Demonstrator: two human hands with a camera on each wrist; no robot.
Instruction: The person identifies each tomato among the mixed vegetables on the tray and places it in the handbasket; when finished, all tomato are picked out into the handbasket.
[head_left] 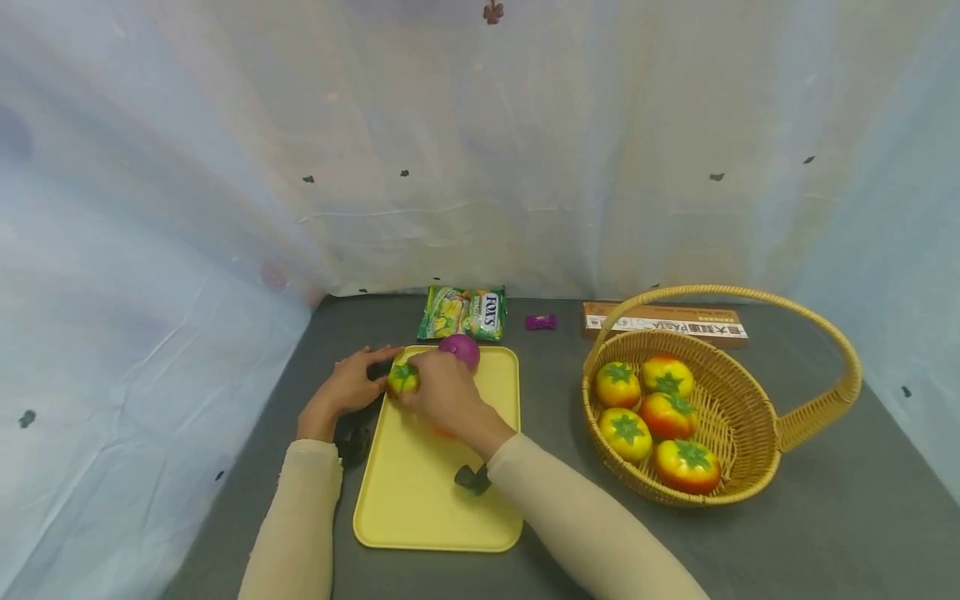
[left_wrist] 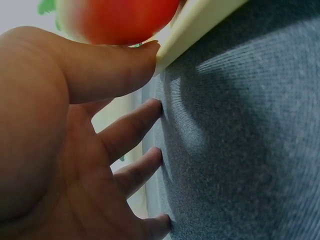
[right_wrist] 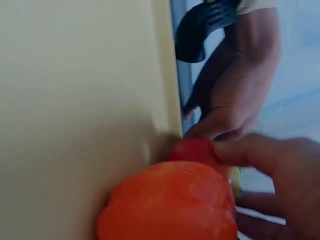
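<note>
A red-and-yellow tomato [head_left: 402,378] with a green leafy top sits at the far left corner of the yellow tray [head_left: 420,508]. My right hand [head_left: 450,396] reaches across the tray and grips this tomato between thumb and fingers. Just outside the same corner is my left hand [head_left: 348,387], its thumb against the tray's edge and its other fingers spread, tips on the dark tabletop. Behind my right hand lies a purple onion [head_left: 460,350]. An orange-red pepper-like vegetable [right_wrist: 170,205] rests on the tray beside the held tomato, mostly hidden under my right wrist in the head view.
To the right stands a wicker basket [head_left: 750,417] with a tall handle, holding several tomatoes [head_left: 686,465]. Along the back lie a green Fox's packet [head_left: 462,313], a small purple wrapped sweet [head_left: 541,322] and a brown pasta box [head_left: 667,323]. A pale curtain [head_left: 480,167] hangs behind the table.
</note>
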